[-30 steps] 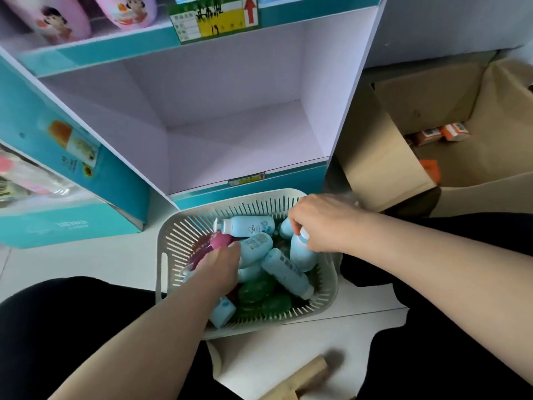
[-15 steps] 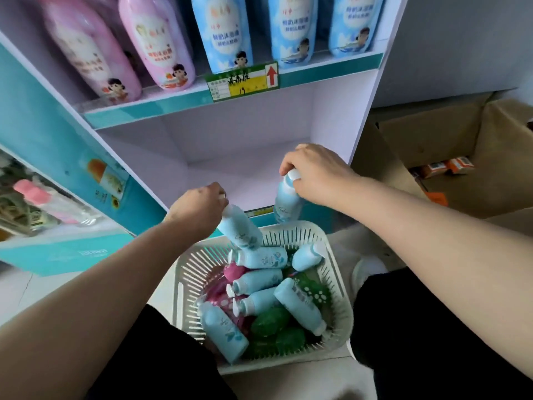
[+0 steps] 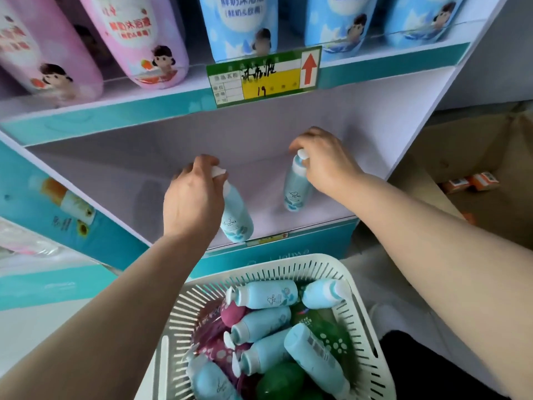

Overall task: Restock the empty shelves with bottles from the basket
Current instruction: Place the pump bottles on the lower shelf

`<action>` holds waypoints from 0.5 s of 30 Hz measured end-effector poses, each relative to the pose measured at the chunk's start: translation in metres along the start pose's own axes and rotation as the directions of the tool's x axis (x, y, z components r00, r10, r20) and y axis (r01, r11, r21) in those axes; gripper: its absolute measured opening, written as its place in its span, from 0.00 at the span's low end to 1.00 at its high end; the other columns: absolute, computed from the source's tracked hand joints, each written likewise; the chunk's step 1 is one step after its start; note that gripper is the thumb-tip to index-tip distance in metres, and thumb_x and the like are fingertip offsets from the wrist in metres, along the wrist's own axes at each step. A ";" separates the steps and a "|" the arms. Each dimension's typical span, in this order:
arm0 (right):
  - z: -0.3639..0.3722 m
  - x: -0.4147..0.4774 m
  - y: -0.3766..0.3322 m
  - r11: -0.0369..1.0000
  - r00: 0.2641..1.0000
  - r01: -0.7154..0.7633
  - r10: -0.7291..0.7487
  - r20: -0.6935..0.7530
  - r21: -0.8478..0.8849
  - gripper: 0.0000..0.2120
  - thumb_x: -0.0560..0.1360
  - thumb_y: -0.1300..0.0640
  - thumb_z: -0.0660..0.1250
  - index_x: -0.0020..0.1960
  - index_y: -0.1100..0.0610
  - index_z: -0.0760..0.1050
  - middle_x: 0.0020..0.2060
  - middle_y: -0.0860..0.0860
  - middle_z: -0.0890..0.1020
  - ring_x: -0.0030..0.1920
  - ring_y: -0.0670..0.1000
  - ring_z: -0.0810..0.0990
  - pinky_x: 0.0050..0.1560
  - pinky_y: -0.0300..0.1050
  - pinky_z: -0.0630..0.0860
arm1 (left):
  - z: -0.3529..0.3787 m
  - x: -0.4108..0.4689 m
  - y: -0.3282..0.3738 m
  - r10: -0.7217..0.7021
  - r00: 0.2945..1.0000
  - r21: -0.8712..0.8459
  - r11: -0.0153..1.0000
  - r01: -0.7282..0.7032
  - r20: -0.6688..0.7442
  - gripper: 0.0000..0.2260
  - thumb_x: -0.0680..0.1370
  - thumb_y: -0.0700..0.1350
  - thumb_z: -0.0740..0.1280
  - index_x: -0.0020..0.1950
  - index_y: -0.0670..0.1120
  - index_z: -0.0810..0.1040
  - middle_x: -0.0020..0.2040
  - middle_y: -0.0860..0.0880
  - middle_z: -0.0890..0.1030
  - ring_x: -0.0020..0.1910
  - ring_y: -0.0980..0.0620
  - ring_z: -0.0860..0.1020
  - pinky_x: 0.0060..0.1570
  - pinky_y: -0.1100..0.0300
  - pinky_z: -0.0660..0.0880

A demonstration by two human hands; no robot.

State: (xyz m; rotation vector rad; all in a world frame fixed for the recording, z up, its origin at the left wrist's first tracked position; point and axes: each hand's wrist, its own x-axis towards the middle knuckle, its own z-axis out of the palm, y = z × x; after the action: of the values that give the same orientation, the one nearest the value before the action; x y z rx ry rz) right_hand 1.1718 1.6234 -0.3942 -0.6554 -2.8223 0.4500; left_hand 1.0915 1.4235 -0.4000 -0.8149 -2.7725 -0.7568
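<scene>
- Left hand [image 3: 191, 202]: fingers grip the cap of a blue bottle [image 3: 236, 217], near the shelf [image 3: 317, 209] front edge.
- Right hand [image 3: 324, 163]: fingers hold another bottle [image 3: 297, 186] upright, deeper inside.
- Basket [image 3: 357, 319] below holds more bottles.

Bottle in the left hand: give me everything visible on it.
The bottle in the left hand is small, pale blue, plastic-looking, with a white cap and a darker blue leaf-like print and logo near its base. The left hand grips it at the cap and neck, covering its upper left side. It tilts, cap toward the back, base near the front lip of the empty shelf. Whether the base touches the shelf floor is unclear.
</scene>
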 end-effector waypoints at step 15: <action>0.072 0.008 0.045 0.742 0.949 -0.084 0.263 -0.174 0.665 0.36 0.67 0.61 0.74 0.71 0.54 0.62 0.59 0.49 0.77 0.58 0.50 0.77 0.60 0.45 0.73 | 0.066 -0.010 0.004 0.134 0.991 -0.002 0.991 -0.134 -0.021 0.15 0.76 0.46 0.67 0.62 0.49 0.75 0.57 0.49 0.80 0.60 0.43 0.70 0.46 0.53 0.72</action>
State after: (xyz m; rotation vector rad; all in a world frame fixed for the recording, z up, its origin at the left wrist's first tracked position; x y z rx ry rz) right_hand 1.1635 1.6475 -0.4757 -0.7463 -2.1353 1.2156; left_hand 1.1016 1.4550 -0.4577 -0.9764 -2.6665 -0.7420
